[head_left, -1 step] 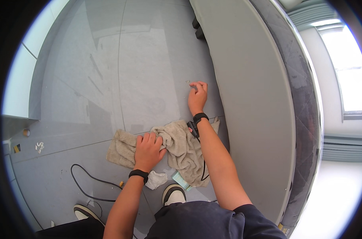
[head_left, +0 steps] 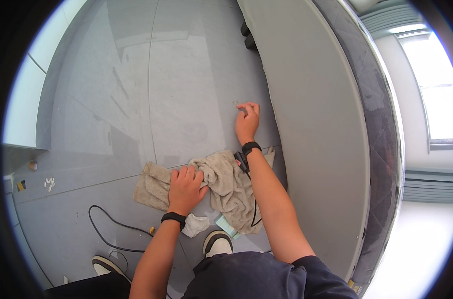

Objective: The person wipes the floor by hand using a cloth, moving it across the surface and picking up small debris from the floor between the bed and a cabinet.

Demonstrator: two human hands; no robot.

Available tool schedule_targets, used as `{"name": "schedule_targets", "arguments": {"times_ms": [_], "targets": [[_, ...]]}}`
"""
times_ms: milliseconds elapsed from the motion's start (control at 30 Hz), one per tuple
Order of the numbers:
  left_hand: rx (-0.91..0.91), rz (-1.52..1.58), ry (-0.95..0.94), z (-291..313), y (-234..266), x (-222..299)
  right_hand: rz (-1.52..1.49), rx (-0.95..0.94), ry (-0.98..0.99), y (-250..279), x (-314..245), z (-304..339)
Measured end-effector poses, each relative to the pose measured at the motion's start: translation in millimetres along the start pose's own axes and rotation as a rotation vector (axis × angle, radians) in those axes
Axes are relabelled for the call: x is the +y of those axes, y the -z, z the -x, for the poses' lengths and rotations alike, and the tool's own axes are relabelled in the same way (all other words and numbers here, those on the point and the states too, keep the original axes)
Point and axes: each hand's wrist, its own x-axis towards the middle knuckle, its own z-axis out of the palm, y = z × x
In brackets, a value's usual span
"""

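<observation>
A beige towel lies rumpled on the grey tiled floor. My left hand rests on its left part, palm down, the thumb apart from the fingers. Beyond the towel, my right hand is low over the floor with its fingers bent inward. Its fingertips are beside some small pale bits; whether anything is between them is too small to make out. A black plug-like piece on a cable lies on the towel, next to my right wrist. Both wrists wear black bands.
A grey bed side rises along the right. A crumpled white cloth or tissue and a pale green packet lie near my shoe. A black cable loops at left. White scraps lie near a white cabinet.
</observation>
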Motion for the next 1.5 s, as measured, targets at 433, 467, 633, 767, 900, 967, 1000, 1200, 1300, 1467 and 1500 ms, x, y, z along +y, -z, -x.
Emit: {"name": "schedule_targets", "arguments": {"times_ms": [433, 467, 633, 767, 900, 967, 1000, 1200, 1300, 1467, 1500], "targets": [[-0.017, -0.005, 0.013, 2, 0, -1, 0.085, 0.045, 0.068, -1, -7, 4], [-0.012, 0.002, 0.018, 3, 1, -2, 0.085, 0.015, 0.060, -2, -11, 4], [-0.014, 0.006, 0.003, -2, -1, 0, 0.119, -0.028, 0.051, 0, -3, -1], [-0.018, -0.019, 0.007, 1, -1, -1, 0.177, 0.017, 0.086, -4, -10, 0], [-0.010, -0.017, 0.005, 2, 1, 1, 0.191, -0.062, 0.088, -2, -6, 0], [-0.012, -0.016, 0.006, 1, 2, 1, 0.202, -0.041, 0.090, -2, -5, -1], [-0.014, -0.015, 0.007, 1, 2, 1, 0.212, -0.021, 0.091, -2, -6, -1], [-0.006, 0.006, 0.006, 1, 0, 0, 0.208, -0.048, 0.058, -3, -7, 0], [-0.001, 0.003, 0.001, 0, 0, 1, 0.192, -0.049, 0.053, -3, -6, -1], [-0.006, 0.003, 0.005, 1, 0, 1, 0.213, -0.055, 0.028, -4, -11, -4], [0.001, 0.007, 0.004, 0, 1, 1, 0.202, -0.067, 0.009, -5, -11, -5]]}}
